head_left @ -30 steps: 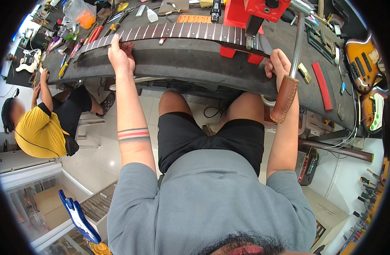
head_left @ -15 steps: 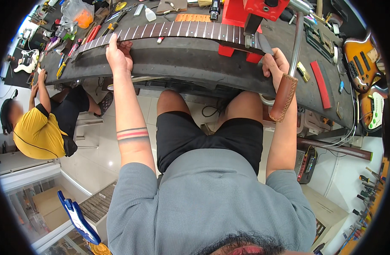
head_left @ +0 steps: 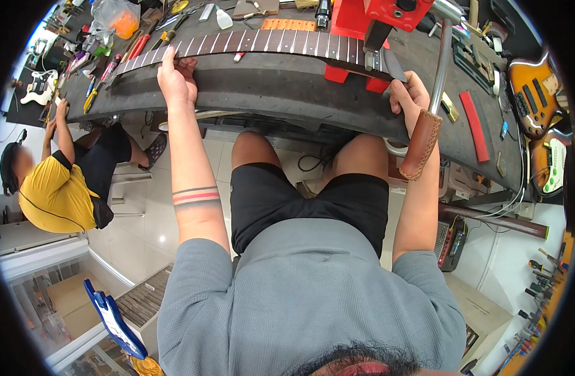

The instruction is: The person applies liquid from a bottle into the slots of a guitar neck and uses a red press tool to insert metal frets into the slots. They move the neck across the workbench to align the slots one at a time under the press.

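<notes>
A dark fretboard (head_left: 268, 41) with metal frets lies crosswise over the bench. My left hand (head_left: 177, 81) grips it toward its left end, thumb along the near edge, fingers curled underneath. My right hand (head_left: 409, 94) is closed at the right end, partly behind the brown leather-wrapped handle (head_left: 419, 150) of the press lever. The red press (head_left: 397, 12) stands over that end, its dark ram (head_left: 376, 36) just above or on the fretboard, with red supports (head_left: 335, 73) below.
The cluttered bench (head_left: 287, 106) holds pliers (head_left: 162, 41), a white bottle (head_left: 223, 19), a plastic bag (head_left: 118, 15) and a red strip (head_left: 474, 125). A person in yellow (head_left: 58, 197) works at the left. Guitars (head_left: 532, 100) are at the right, a blue guitar body (head_left: 118, 319) lower left.
My right hand's fingers have risen slightly and curled at the end of the fretboard. My left hand, the press and the lever look almost the same.
</notes>
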